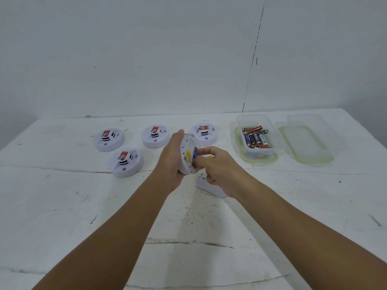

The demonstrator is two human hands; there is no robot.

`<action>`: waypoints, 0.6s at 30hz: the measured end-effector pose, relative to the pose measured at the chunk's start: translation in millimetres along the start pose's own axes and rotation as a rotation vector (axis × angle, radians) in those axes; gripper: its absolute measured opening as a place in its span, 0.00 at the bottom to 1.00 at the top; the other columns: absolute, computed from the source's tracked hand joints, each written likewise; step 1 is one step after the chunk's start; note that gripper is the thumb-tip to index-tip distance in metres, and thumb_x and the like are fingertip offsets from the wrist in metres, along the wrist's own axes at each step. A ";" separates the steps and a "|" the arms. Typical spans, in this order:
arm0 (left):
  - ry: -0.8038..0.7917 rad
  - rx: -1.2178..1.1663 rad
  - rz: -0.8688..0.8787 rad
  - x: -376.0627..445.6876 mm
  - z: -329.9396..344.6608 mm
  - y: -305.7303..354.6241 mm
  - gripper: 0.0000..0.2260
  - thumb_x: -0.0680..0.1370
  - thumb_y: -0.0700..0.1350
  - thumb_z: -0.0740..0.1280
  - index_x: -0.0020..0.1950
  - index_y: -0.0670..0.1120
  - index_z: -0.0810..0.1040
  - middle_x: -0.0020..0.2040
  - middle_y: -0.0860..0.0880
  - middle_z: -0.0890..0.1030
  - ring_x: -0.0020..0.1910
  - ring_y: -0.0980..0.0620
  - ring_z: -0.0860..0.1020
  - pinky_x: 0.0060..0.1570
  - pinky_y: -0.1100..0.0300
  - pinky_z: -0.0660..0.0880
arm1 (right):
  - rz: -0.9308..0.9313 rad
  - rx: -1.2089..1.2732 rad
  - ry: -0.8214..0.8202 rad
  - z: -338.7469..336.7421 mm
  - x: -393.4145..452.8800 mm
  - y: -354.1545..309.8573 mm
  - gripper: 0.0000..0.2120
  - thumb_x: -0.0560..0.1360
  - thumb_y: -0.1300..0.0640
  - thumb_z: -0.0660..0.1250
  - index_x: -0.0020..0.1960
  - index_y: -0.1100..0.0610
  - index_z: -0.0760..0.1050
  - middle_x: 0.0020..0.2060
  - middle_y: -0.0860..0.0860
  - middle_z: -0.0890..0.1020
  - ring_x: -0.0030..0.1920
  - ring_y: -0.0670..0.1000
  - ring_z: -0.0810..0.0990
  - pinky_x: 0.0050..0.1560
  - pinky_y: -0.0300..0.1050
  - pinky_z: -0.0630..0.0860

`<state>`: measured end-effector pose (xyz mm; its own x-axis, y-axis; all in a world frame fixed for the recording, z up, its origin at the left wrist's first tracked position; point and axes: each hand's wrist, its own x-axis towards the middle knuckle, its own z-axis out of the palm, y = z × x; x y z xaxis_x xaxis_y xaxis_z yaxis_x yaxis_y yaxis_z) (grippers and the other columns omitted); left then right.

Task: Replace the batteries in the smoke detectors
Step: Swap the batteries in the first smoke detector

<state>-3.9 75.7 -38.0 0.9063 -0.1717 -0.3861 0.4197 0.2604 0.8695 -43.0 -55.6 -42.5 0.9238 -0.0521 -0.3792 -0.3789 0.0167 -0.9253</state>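
Here, at the frame's centre, your left hand [171, 162] grips the smoke detector [188, 153] tilted underside-up above the tabletop [62, 206] so your right hand [217, 170] fingers, pinched on a battery [195, 153], can work its compartment, spare batteries waiting in the container [255, 139] upper right.

L hand [170, 162] grips smoke detector [188, 152]; R hand [215, 166] pinches at its back.

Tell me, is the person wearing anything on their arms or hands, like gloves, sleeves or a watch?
Nothing shows. The left hand and right hand are bare, with no gloves and no rings that can be seen. Both forearms are uncovered down to the picture's edge: no sleeves, watch or bracelet in view.
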 end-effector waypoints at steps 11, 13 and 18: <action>-0.088 0.042 0.045 2.8 46.3 11.8 0.22 0.83 0.61 0.60 0.64 0.47 0.82 0.55 0.42 0.86 0.52 0.43 0.84 0.55 0.48 0.80 | -0.311 -0.152 0.192 -59.9 -15.5 -19.8 0.07 0.82 0.55 0.62 0.53 0.49 0.79 0.37 0.47 0.82 0.30 0.44 0.71 0.37 0.43 0.68; -0.102 0.053 0.058 4.4 63.4 12.0 0.21 0.82 0.61 0.63 0.64 0.47 0.81 0.54 0.44 0.86 0.51 0.43 0.85 0.56 0.47 0.81 | -0.393 -0.208 0.237 -83.7 -21.4 -28.6 0.06 0.83 0.53 0.62 0.52 0.50 0.79 0.37 0.46 0.84 0.33 0.41 0.76 0.39 0.42 0.70; -0.173 0.079 0.067 3.3 111.9 11.6 0.25 0.78 0.62 0.69 0.68 0.47 0.81 0.58 0.44 0.86 0.56 0.43 0.84 0.60 0.45 0.80 | -0.522 -0.429 0.459 -161.7 -31.1 -42.1 0.04 0.83 0.52 0.66 0.53 0.46 0.79 0.41 0.44 0.87 0.37 0.40 0.80 0.38 0.34 0.73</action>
<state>-1.4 -28.1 5.3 0.9072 -0.3191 -0.2743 0.3478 0.2020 0.9155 -64.7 -216.2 8.9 0.9081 -0.3526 0.2260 0.0205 -0.5016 -0.8649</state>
